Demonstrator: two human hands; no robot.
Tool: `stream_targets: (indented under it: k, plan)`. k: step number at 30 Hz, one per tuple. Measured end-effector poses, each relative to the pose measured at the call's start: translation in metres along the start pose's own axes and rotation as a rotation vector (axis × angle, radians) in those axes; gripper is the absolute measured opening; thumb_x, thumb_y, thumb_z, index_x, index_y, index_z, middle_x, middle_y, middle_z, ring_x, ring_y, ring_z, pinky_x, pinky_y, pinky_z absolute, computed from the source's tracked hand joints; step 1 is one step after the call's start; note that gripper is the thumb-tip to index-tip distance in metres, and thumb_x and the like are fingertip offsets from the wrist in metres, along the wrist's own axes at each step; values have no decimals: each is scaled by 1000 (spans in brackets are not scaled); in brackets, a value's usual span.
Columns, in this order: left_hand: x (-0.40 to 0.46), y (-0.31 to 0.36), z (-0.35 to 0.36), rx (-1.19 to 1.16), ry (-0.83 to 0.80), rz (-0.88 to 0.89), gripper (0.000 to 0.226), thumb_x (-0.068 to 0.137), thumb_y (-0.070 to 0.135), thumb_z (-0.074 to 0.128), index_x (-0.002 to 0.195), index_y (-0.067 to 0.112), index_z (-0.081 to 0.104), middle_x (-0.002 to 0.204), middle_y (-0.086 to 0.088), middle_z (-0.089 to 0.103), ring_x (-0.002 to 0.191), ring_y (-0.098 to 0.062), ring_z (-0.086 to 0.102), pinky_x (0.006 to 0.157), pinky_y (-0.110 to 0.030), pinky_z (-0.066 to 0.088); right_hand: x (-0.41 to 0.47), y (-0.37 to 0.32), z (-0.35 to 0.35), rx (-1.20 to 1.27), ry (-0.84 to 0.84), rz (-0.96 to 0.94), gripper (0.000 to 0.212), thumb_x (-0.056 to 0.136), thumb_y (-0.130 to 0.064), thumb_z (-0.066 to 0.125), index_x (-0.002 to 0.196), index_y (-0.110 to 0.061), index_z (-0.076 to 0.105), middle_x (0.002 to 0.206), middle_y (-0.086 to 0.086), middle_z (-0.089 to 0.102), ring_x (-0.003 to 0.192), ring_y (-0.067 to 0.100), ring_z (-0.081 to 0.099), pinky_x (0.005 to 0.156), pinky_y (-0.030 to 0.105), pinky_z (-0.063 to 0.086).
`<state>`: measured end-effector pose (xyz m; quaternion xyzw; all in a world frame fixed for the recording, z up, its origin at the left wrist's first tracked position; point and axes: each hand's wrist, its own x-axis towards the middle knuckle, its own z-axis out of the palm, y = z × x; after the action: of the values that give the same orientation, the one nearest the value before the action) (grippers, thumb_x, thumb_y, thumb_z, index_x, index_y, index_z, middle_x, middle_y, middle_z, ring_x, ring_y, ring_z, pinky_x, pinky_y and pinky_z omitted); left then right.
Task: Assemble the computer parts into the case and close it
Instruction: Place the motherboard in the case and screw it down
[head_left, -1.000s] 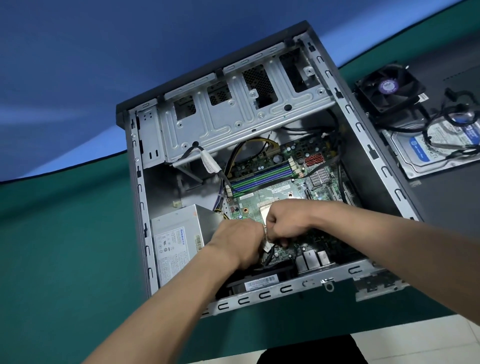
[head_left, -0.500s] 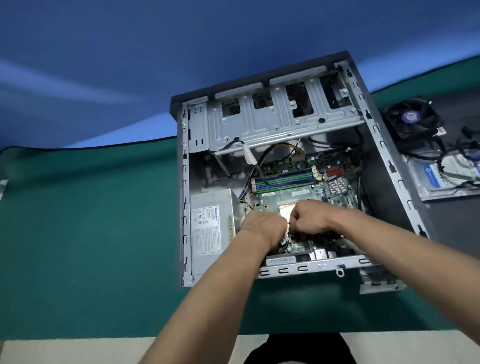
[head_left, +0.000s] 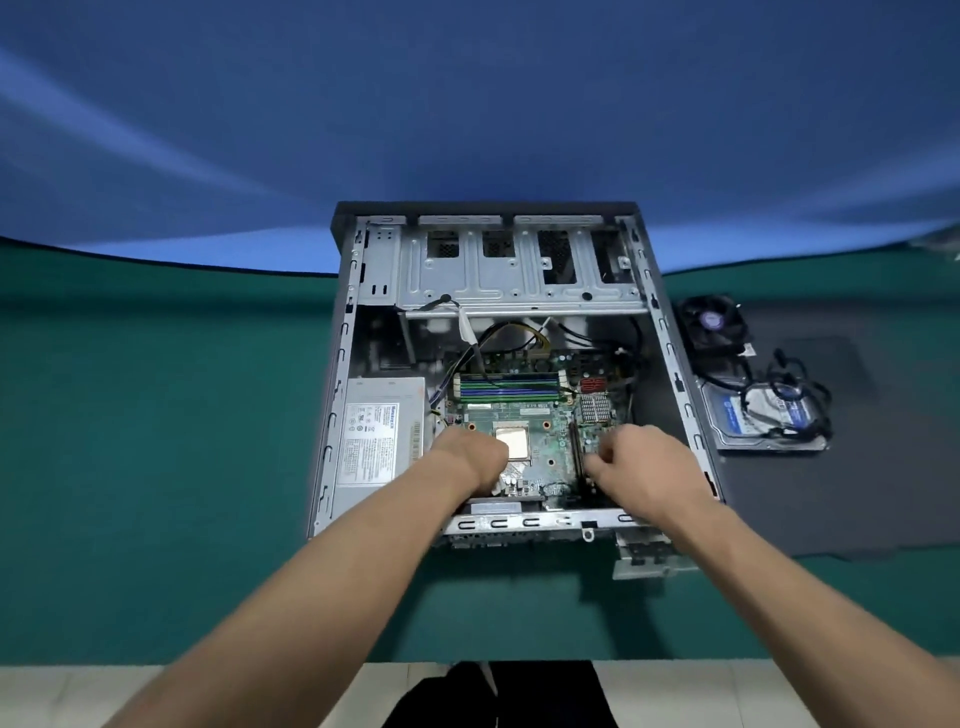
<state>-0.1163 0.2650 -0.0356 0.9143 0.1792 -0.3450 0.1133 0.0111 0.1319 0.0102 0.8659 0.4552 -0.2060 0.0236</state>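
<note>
The open computer case (head_left: 340, 395) lies on its side on the green table. Inside it, the green motherboard (head_left: 550, 441) shows a bare silver CPU (head_left: 514, 441) and RAM sticks (head_left: 511, 389). My left hand (head_left: 470, 460) reaches down onto the board just left of and below the CPU. Its fingers curl under and are hidden by the back of the hand. Over the black expansion slot (head_left: 575, 457) on the board's right part hovers my right hand (head_left: 641, 465), fingers loosely curled with nothing seen in them.
A grey power supply (head_left: 379, 436) fills the case's left side, and a metal drive cage (head_left: 519, 275) spans its far end. On a black mat (head_left: 841, 493) to the right lie a cooler fan (head_left: 714, 322) and a hard drive (head_left: 763, 421) under tangled cables (head_left: 800, 395).
My hands were pressed together on a small connector beside the CPU. They have now separated, the right one moving right over the slot. The view has also swung so the case looks squarer.
</note>
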Motion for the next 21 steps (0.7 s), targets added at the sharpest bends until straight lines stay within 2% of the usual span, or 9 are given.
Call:
stream_targets:
  k: [3, 8, 14, 18, 21]
  plan:
    - [3, 1, 0, 55, -4, 11, 10, 91, 6, 55, 87, 9, 64, 81, 0, 57, 82, -18, 60, 68, -30, 44, -2, -3, 2, 18, 114, 26, 40, 89, -31, 48, 52, -18, 44, 47, -7, 44, 46, 7, 42, 42, 23, 21]
    - [12, 4, 0, 118, -14, 33, 19, 92, 4, 53, 74, 10, 53, 65, 4, 43, 74, -17, 52, 68, -30, 44, -6, -2, 3, 80, 219, 68, 41, 87, -29, 48, 48, -20, 39, 42, -8, 42, 43, 5, 39, 42, 23, 20]
    - [21, 9, -2, 104, -65, -16, 9, 93, 6, 53, 85, 11, 54, 66, 5, 44, 74, -16, 51, 68, -29, 43, -4, -1, 3, 136, 285, 68, 41, 84, -25, 50, 46, -17, 37, 37, -6, 38, 38, 4, 34, 40, 22, 16]
    - [20, 21, -3, 158, -108, -117, 5, 95, 12, 51, 92, 11, 55, 67, 6, 44, 59, -10, 44, 67, -29, 40, -3, 3, 4, 172, 292, 43, 39, 85, -26, 47, 48, -15, 40, 39, -4, 41, 37, 7, 33, 38, 23, 20]
    - [14, 26, -10, 160, -105, -175, 17, 96, 7, 47, 107, 7, 60, 86, 2, 60, 80, -17, 59, 69, -30, 48, -4, 3, 1, 274, 278, 14, 38, 88, -28, 46, 52, -15, 43, 45, -2, 47, 42, 12, 39, 42, 25, 32]
